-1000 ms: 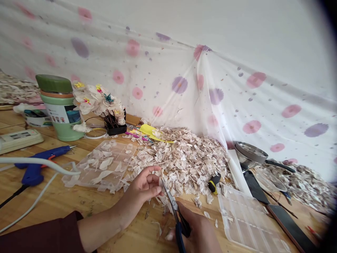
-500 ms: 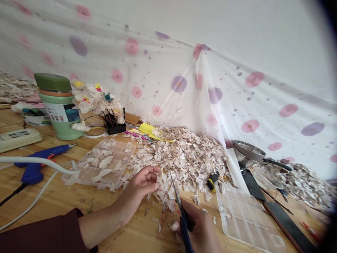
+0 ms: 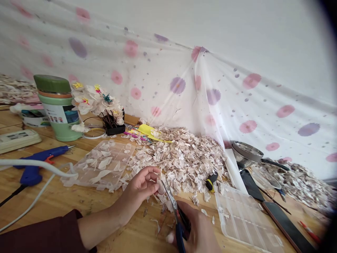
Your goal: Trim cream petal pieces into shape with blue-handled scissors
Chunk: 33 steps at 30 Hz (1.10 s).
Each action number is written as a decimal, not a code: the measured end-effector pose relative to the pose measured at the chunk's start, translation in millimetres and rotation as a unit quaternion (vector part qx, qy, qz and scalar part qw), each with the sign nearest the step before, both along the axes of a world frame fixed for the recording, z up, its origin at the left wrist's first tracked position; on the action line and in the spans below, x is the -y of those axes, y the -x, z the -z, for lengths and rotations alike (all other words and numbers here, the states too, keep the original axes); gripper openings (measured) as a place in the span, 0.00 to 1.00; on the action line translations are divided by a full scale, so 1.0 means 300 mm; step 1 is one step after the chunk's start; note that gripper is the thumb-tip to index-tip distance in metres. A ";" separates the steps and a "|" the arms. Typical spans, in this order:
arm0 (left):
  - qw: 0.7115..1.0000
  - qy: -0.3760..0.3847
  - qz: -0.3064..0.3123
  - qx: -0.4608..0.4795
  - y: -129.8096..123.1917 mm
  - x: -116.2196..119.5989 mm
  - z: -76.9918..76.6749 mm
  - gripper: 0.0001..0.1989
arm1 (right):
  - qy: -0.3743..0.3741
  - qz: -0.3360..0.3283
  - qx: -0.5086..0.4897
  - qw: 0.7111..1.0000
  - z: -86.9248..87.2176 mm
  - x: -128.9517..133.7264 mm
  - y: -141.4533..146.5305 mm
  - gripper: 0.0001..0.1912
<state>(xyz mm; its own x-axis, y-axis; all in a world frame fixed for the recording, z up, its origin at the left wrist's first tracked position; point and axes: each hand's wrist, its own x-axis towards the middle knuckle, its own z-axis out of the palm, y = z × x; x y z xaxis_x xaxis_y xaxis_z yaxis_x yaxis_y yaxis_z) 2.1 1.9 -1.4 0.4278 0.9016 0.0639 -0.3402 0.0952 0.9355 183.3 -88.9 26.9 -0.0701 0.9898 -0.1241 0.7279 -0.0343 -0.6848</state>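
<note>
My left hand [image 3: 146, 184] pinches a small pale flake [image 3: 160, 187] between thumb and fingertips, left of centre. Scissors [image 3: 172, 203] with dark blue handles are held in my right hand [image 3: 193, 225], their blades parted slightly and pointing up beside the flake. Behind both hands spreads a large heap of pale, thin flakes [image 3: 181, 158]. A clear divided tray [image 3: 116, 154] with some flakes on it lies beyond my left forearm.
A blue glue gun [image 3: 39, 158] and white cable [image 3: 37, 162] are at left, near a green container [image 3: 59, 116] and paper-like flowers [image 3: 97, 102]. At right are another clear tray [image 3: 244, 214], a phone [image 3: 292, 225] and a metal pan [image 3: 246, 153].
The scissors in my right hand have moved left, and their tips are now close to the flake in my left hand. The blades look more parted. My left hand has barely moved.
</note>
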 end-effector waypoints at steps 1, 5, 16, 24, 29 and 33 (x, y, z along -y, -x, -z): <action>1.000 -0.007 0.003 -0.006 0.001 0.000 0.000 0.16 | 0.004 0.001 0.005 1.000 0.000 -0.003 0.001 0.10; 0.999 -0.036 0.017 -0.027 0.008 0.005 -0.009 0.21 | 0.026 0.009 0.017 0.999 0.009 -0.014 0.004 0.11; 0.992 -0.096 0.022 -0.076 0.015 -0.006 -0.020 0.27 | 0.008 -0.005 0.040 0.999 -0.019 -0.011 0.006 0.08; 0.990 -0.111 0.032 -0.078 0.023 -0.016 -0.008 0.28 | 0.008 -0.016 -0.005 1.000 -0.027 -0.008 0.011 0.05; 0.991 -0.103 0.027 -0.085 0.027 -0.020 -0.011 0.29 | 0.012 0.002 -0.015 1.000 -0.032 -0.004 0.019 0.05; 0.990 -0.103 0.025 -0.089 0.028 -0.025 -0.010 0.30 | 0.007 -0.004 -0.024 1.000 -0.033 0.000 0.019 0.04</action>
<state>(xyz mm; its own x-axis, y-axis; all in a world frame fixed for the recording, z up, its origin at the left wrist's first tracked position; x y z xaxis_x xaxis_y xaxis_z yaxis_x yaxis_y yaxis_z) -6.4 9.4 1.6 0.4923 0.8548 0.1643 -0.1678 -0.0921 0.9815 177.5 -88.8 36.9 -0.0847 0.9873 -0.1344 0.6947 -0.0382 -0.7183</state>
